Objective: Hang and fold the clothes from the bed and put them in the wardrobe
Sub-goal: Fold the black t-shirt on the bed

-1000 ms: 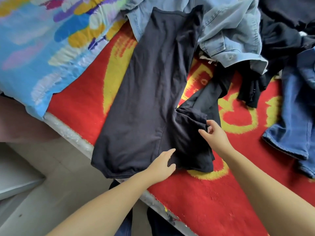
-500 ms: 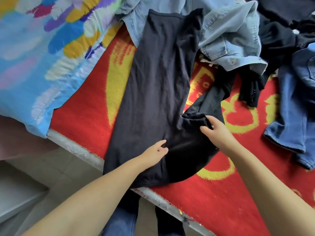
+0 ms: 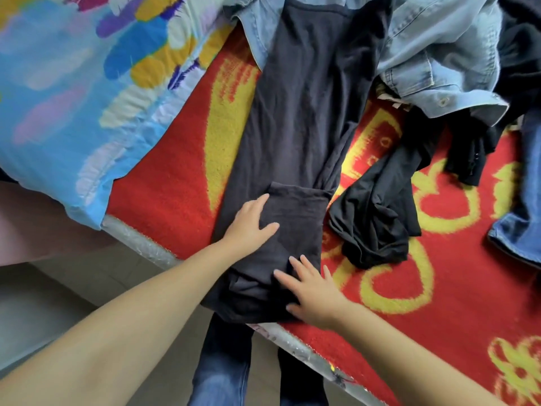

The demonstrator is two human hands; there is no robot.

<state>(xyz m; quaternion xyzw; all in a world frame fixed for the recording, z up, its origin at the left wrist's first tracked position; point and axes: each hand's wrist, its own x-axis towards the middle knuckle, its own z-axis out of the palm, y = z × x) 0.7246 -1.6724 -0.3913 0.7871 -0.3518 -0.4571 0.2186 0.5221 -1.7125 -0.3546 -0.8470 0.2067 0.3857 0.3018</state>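
A dark navy T-shirt [image 3: 295,118] lies lengthwise on the red and yellow blanket [image 3: 439,303] of the bed, folded into a narrow strip with its sleeve turned in over the body. My left hand [image 3: 251,222] rests flat on the folded sleeve, fingers straight. My right hand [image 3: 313,291] presses flat on the shirt's near end by the bed edge, fingers spread. Neither hand grips the cloth.
A second black garment [image 3: 377,215] lies crumpled just right of the shirt. A light denim jacket [image 3: 439,54], more dark clothes [image 3: 521,54] and blue jeans [image 3: 521,230] sit behind and to the right. A colourful pillow [image 3: 87,83] lies left. The bed edge [image 3: 140,244] runs diagonally.
My right hand let go of the sleeve after laying it over the shirt's body and moved down to the near end. My left hand shifted up onto the folded sleeve. Both now press flat.
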